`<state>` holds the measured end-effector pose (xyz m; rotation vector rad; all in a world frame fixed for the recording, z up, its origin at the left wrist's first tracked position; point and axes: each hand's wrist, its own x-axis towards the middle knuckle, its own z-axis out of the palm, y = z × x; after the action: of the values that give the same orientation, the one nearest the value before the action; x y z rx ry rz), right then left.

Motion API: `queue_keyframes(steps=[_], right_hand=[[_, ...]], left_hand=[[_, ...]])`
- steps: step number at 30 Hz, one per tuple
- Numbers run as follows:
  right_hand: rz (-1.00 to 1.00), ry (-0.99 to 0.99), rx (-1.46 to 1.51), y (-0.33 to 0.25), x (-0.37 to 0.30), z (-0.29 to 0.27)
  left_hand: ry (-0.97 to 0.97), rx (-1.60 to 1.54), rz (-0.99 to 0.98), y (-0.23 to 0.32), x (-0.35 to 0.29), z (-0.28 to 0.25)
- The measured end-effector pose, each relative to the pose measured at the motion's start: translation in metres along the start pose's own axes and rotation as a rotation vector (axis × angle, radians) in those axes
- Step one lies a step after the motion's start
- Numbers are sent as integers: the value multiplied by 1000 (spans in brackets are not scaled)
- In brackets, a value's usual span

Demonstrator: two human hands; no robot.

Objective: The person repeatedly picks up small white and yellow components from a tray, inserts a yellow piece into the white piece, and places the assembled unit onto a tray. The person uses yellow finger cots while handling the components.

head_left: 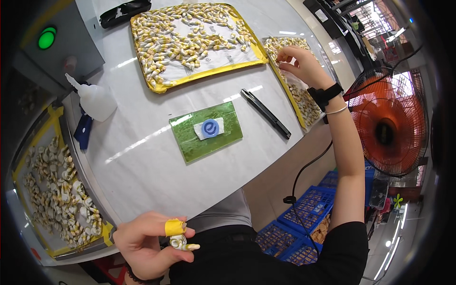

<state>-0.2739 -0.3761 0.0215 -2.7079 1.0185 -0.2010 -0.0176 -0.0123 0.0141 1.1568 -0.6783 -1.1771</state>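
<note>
My left hand (147,244) is raised near the table's front edge, its thumb and fingers pinching a small white piece (179,242) with a yellowish tip. Yellow tape (175,227) wraps one of its fingers. On the far right, my right hand (304,66) hangs over a narrow tray (295,105) full of small white-and-yellow pieces. Its thumb and fingertips come together; whatever may be between them is too small to make out. A black watch (325,95) and a thin bracelet circle that wrist.
A yellow-edged tray (209,78) of similar pieces lies at the back; another tray (90,237) stands left. Between are a green block (190,147) with a blue disc, a black cutter (266,114) and a white squeeze bottle (98,102). An orange fan (387,126) and blue crates (304,209) are right.
</note>
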Motion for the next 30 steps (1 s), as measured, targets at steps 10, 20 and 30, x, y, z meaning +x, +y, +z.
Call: queue_keyframes(steps=[10,20,30], right_hand=[[39,-102,1,1,1,-1],[-164,145,210,-124,-33,7],[-597,94,-91,-164,-36,46]], left_hand=[[-12,-92,76,-7,-1,-7],[76,-5,86,-9,-2,-6],[-2,62,273,-18,1,-6]])
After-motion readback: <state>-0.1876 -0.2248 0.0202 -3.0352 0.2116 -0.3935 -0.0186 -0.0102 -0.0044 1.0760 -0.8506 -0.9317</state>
